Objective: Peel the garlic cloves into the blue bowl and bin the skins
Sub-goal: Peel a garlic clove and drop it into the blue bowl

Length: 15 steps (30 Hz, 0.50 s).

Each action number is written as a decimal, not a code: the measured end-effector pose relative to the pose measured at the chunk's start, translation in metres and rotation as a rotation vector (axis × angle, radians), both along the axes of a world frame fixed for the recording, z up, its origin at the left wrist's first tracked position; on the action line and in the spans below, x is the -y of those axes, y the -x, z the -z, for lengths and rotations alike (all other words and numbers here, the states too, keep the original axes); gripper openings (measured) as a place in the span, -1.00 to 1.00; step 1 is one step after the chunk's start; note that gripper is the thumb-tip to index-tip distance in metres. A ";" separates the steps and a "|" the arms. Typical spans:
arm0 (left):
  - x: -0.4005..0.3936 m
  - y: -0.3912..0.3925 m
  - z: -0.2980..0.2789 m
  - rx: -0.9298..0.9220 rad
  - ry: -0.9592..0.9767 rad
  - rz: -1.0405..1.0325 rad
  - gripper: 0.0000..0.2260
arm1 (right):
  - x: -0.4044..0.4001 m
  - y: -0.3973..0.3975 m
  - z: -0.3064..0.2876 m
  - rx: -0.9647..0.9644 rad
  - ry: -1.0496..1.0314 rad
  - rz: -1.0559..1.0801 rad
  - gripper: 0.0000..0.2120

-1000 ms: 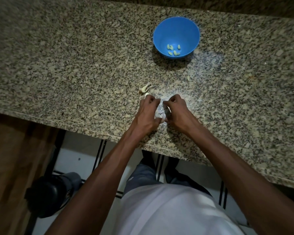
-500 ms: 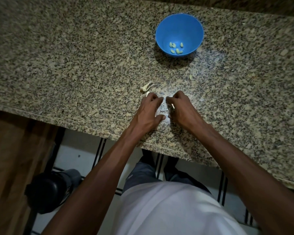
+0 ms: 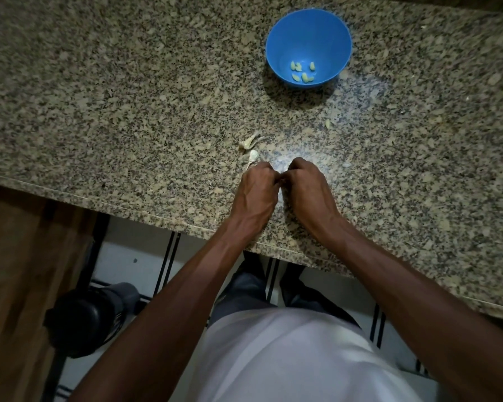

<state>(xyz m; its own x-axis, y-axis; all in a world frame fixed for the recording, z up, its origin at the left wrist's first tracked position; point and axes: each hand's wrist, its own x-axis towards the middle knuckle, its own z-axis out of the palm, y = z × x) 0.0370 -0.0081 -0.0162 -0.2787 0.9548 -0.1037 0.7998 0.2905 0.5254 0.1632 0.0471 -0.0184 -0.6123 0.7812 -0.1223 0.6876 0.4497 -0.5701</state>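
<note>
Both hands are positioned knuckles-up on the granite counter [image 3: 128, 117], near its front edge. The left hand [image 3: 256, 190] and right hand [image 3: 308, 187] are curled with fingertips meeting between them; whatever is pinched there is hidden, so the grasp cannot be told. Garlic skins [image 3: 250, 146] lie just beyond the left knuckles, touching or nearly so. The blue bowl [image 3: 308, 27] stands well apart, farther back, with peeled cloves [image 3: 302, 72] resting on its floor.
</note>
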 end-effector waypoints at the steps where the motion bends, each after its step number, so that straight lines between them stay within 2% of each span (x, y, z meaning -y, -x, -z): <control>1: 0.001 -0.003 -0.002 -0.012 -0.009 -0.002 -0.87 | 0.001 0.000 -0.001 -0.015 -0.027 0.004 -0.83; 3: 0.004 -0.007 0.001 -0.009 -0.013 -0.027 -0.87 | 0.003 -0.004 0.000 -0.024 -0.089 -0.035 -0.84; 10: 0.015 -0.020 0.003 0.022 -0.095 -0.087 -0.88 | 0.007 -0.009 0.002 -0.054 -0.102 -0.043 -0.90; 13: 0.018 -0.024 0.001 0.085 -0.100 -0.163 -0.86 | 0.006 -0.012 0.002 -0.087 -0.028 0.038 -0.83; 15: 0.021 -0.026 -0.001 0.199 -0.086 -0.258 -0.84 | 0.006 -0.015 -0.001 -0.177 0.101 0.149 -0.80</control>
<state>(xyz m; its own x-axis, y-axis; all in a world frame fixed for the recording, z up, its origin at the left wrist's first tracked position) 0.0634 -0.0288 -0.0152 -0.4943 0.8632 -0.1024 0.5851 0.4175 0.6953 0.1778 0.0410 -0.0172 -0.5103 0.8535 -0.1054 0.6276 0.2857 -0.7242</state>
